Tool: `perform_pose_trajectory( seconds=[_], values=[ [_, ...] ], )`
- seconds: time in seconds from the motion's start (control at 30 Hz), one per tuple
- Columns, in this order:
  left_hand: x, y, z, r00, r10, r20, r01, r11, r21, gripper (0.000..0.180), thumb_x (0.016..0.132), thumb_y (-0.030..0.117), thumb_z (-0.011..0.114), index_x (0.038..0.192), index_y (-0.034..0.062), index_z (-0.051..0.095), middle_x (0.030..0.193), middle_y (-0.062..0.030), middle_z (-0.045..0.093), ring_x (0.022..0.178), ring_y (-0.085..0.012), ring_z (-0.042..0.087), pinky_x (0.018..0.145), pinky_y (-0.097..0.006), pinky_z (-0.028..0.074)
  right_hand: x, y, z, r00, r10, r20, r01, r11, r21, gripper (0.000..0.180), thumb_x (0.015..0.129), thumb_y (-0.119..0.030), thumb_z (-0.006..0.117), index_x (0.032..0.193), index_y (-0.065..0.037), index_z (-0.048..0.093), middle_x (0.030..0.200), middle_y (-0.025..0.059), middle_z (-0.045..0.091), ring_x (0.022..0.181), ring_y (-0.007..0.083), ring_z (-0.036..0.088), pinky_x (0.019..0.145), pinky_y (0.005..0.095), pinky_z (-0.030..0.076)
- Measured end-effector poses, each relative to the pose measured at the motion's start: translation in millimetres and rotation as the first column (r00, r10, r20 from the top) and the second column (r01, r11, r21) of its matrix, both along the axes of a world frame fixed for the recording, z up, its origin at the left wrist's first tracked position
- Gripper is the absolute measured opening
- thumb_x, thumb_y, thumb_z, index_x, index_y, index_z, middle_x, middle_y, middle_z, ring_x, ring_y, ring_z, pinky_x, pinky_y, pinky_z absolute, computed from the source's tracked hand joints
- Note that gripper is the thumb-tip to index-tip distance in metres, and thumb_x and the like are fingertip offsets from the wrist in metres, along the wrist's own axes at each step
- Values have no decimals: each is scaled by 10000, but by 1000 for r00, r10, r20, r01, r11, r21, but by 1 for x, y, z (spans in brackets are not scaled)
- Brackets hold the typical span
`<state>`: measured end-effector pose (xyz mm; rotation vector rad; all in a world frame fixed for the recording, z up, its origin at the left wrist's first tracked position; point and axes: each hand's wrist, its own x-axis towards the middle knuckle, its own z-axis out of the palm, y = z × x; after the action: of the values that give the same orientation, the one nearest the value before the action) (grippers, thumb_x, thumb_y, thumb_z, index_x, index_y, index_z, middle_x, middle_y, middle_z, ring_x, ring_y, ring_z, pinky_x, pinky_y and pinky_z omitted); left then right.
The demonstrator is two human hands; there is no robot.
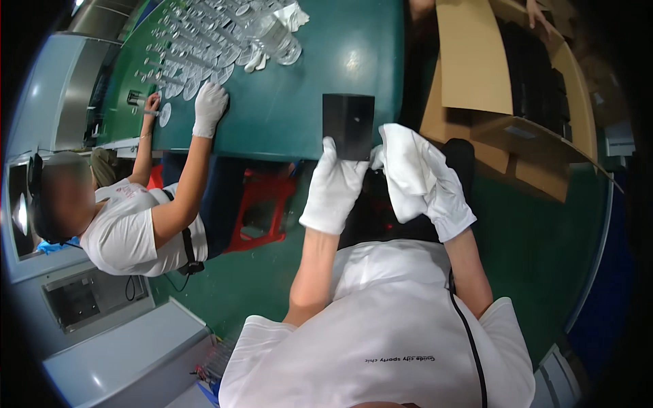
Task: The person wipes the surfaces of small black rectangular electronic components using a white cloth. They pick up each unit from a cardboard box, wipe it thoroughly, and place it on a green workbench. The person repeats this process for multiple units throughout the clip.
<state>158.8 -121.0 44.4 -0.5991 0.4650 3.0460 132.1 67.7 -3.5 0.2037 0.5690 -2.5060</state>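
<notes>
My left hand (333, 189), in a white glove, is closed on the lower left part of a black box (348, 121) with a small light spot on its face. The box stands up at the near edge of the green table (340, 58). My right hand (450, 202), also gloved in white, is closed on a bunched white cloth (408, 170). That cloth hangs just right of the box, and its upper left end comes close to the box's lower corner. Folds of cloth hide most of the right fingers.
Several clear stemmed glass pieces (183, 51) and a clear jar (279, 44) crowd the table's far left. A co-worker (143, 217) sits at the left, beside a red stool (262, 211). An open cardboard carton (476, 64) with several black boxes (537, 81) stands right; another person's hand (537, 17) reaches there.
</notes>
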Motion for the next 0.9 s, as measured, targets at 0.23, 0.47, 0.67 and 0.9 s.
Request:
perform_pose_trajectory(
  seconds=[0.23,0.47,0.67,0.9],
  values=[
    [29,-10,-31,989,-144,-44,-9,240,-971,202,948,114,654,1132,37,687,1020,-34,690,910,-128,619,835,-275,480,-49,18,21,784,217,-582,442,464,768,437,1017,-275,514,1367,-15,506,1290,117,616,1146,201,622,879,345,557],
    [14,-5,-19,929,-283,-239,-318,-276,-907,373,845,-123,588,1166,38,690,1128,-113,702,1012,-296,657,902,-342,515,-52,-40,33,738,267,-620,262,733,627,507,1017,-310,403,1368,30,539,1413,126,546,1204,185,582,943,315,519],
    [12,-9,-50,952,-169,-256,-260,-3,-966,316,874,-69,619,1160,51,686,1043,-133,695,933,-302,658,854,-342,499,-44,-66,34,512,479,-713,638,344,689,302,1001,-150,497,1227,28,588,1399,143,558,1248,299,568,1074,359,432],
    [4,-14,-99,948,-113,-297,-305,-62,-950,209,880,44,647,1080,-13,658,1021,-170,688,932,-337,660,834,-386,520,-1,-121,12,201,808,-554,849,139,510,401,923,-186,540,1288,-20,556,1327,148,552,1286,296,481,1127,399,334]
  ],
)
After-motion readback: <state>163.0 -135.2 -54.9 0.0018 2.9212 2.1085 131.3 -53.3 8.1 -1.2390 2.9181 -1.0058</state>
